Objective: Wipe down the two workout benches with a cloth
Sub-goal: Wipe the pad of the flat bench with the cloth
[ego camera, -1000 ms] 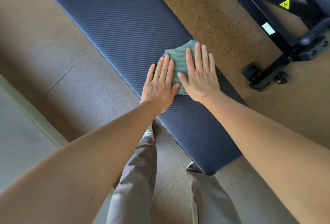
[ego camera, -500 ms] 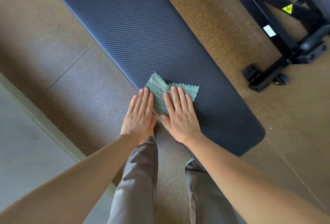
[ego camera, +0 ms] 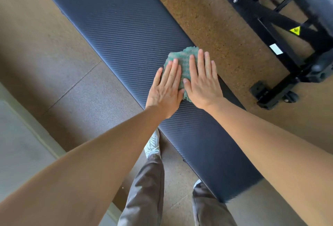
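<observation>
Cloth (ego camera: 182, 57), green and crumpled, lies on the dark ribbed bench (ego camera: 126, 27), at its edge toward two o'clock. My left hand (ego camera: 166, 89) and right hand (ego camera: 202, 83) press it side by side, fingers straight and flat, pointing to twelve. At two o'clock stands a black frame (ego camera: 273, 20), probably the second bench, though blurred. My pale shoe (ego camera: 152, 144) shows at six.

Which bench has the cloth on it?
The ribbed blue bench crossing the centre: the cloth lies on it, pressed under the left hand and right hand. The black-framed bench at top right has none.
</observation>
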